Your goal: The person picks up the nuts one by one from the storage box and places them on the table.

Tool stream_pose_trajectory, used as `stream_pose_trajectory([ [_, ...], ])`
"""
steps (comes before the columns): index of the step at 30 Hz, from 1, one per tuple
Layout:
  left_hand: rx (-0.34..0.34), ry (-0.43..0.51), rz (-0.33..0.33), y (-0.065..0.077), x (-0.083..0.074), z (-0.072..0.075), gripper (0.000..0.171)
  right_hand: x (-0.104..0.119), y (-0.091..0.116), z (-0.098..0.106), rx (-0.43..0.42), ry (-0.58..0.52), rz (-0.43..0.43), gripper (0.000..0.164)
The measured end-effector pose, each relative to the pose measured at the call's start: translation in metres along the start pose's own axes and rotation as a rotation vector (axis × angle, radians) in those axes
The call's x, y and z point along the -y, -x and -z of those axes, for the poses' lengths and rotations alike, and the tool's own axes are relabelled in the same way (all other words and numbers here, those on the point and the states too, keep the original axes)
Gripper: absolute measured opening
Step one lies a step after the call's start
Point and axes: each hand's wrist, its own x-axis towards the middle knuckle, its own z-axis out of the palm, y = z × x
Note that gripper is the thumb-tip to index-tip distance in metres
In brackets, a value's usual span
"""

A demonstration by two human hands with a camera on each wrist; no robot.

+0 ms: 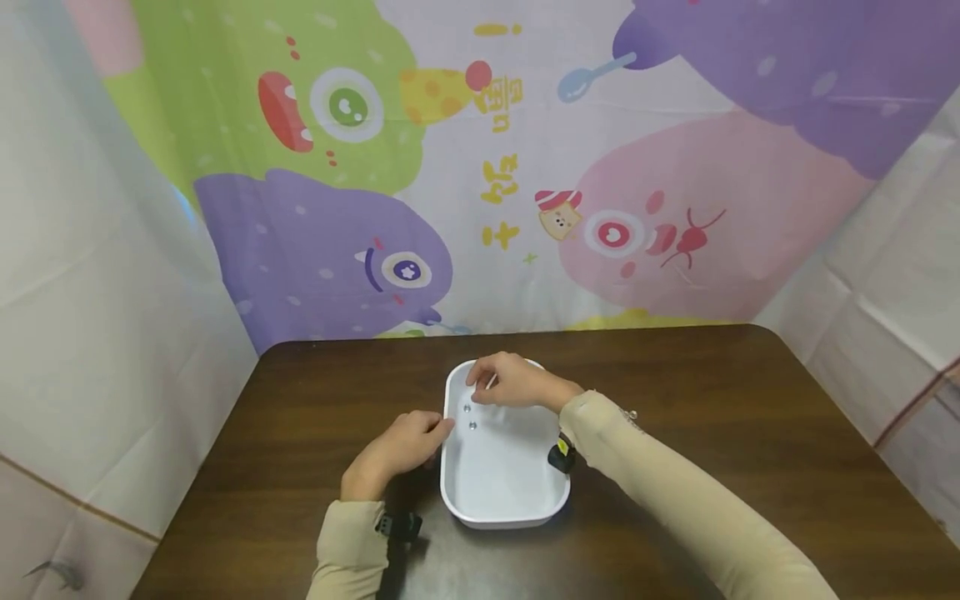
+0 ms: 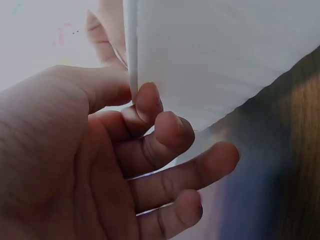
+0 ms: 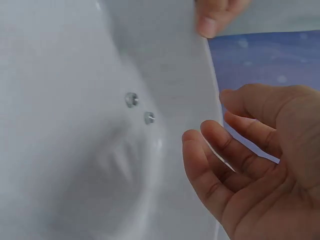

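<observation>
A white rectangular tray [image 1: 506, 483] with rounded corners and raised walls lies on the table. Inside, near its far left wall, sit two small shiny metal nuts [image 3: 131, 99], close together on the tray floor. My left hand [image 1: 405, 442] is at the left wall; in the left wrist view its thumb and index finger pinch the rim, and the other fingers are loosely bent beneath. Over the far left part of the tray is my right hand [image 1: 517, 381], just beyond the nuts. Its fingers are relaxed and bent, thumb apart from them, with nothing visible between.
The dark brown wooden table [image 1: 675, 400] extends around the tray. A cartoon-printed curtain [image 1: 480, 167] hangs behind its far edge, with pale cloth walls [image 1: 90, 250] at the sides. Each wrist wears a small black camera [image 1: 401, 526].
</observation>
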Motion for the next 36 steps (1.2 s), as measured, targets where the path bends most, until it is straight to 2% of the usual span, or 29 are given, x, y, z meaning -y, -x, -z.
stream_pose_trajectory([
  [7,-0.002,0.003,-0.065,-0.002,0.006,0.002,0.041,-0.003,-0.006,-0.011,0.067,0.050,-0.004,0.019],
  [11,0.004,0.000,-0.102,-0.002,0.009,0.004,0.042,-0.001,-0.007,-0.014,0.080,0.034,-0.025,0.015],
  [15,0.012,0.020,-0.128,-0.003,0.011,0.005,0.042,0.000,-0.011,-0.018,0.088,0.071,-0.028,0.012],
  [21,0.021,0.038,-0.124,-0.002,0.013,0.006,0.042,-0.001,-0.015,-0.025,0.121,0.121,-0.039,0.011],
  [36,0.013,-0.002,-0.131,-0.002,0.012,0.002,0.042,-0.004,-0.014,-0.038,0.112,0.155,-0.054,0.008],
])
